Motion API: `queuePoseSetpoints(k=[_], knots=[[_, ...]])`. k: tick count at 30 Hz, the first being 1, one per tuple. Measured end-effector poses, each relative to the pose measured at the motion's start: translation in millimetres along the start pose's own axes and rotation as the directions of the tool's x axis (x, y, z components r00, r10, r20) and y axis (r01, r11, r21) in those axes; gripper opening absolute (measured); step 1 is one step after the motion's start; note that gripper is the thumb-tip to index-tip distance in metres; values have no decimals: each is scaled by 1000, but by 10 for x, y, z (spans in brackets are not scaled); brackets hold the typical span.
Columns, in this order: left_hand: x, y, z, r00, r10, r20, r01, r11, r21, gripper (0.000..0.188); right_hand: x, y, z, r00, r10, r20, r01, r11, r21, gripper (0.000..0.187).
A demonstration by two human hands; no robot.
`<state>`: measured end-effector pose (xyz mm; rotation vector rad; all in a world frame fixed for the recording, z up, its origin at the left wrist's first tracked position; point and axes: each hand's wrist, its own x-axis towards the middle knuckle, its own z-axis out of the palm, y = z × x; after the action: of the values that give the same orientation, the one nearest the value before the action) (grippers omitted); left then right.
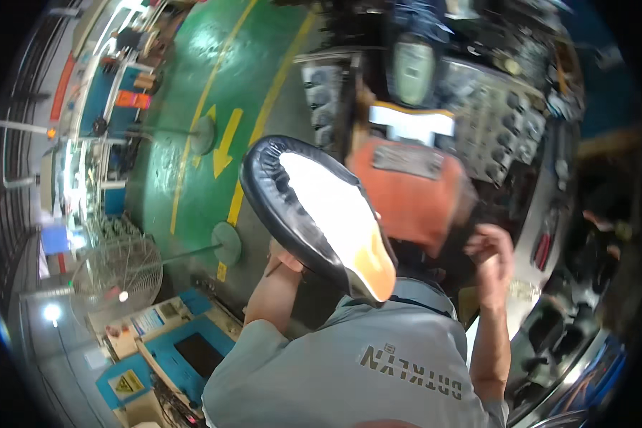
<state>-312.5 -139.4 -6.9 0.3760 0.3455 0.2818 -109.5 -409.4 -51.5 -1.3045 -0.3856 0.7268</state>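
Nearest is my own grey short-sleeved shirt (321, 378). My left hand (285, 258) grips the long black padded seat-like piece (282, 207) from its left side, most of its fingers hidden underneath. The piece is held tilted in the air before my chest, its glaring white inner face turned upward. Glossy black cover is gathered in pleats over the upper and left rim, so that stretch looks done. I see no such pleats along the lower right, though glare hides whether that part is left to do.

My right hand (493, 253) is raised apart from it, fingers loosely curled, nothing visible in them. Between and beyond the hands is a blurred orange-red block-shaped thing with a grey metal plate (406, 160) on top.

To the right, a red-handled tool (543, 250) lies near the right edge of a narrow pale counter (529, 225).

Farther off, a large pale tray (481, 135) holds rows of dark round pieces; a smaller tray (328, 55) holds a column of silvery round ones. Beyond, to the left, is green floor (203, 78) with yellow markings.
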Motion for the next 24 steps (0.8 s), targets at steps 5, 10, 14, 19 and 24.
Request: queuePoseSetpoints(k=[5, 10, 14, 19, 24], knots=[[437, -1242, 321, 935, -309, 176, 262, 933, 246, 76, -750, -291, -144, 948, 118, 296, 61, 845, -532, 124], [775, -2393, 1235, 821, -338, 460, -25, 783, 621, 75, -1762, 222, -924, 957, -112, -267, -85, 771, -631, 110], [592, -3770, 1642, 871, -302, 388, -85, 685, 723, 40, -2528, 663, -1383, 743, -183, -644, -271, 797, -540, 103], [-69, -5094, 1947, 577, -533, 619, -269, 592, 760, 50, -3442, 1134, -1923, 445, -236, -864, -86, 949, -303, 94], [-674, -5991, 2202, 273, -692, 668, -114, 666, 737, 55, -4152, 1317, -2247, 229, -167, -959, 160, 978, -133, 85]])
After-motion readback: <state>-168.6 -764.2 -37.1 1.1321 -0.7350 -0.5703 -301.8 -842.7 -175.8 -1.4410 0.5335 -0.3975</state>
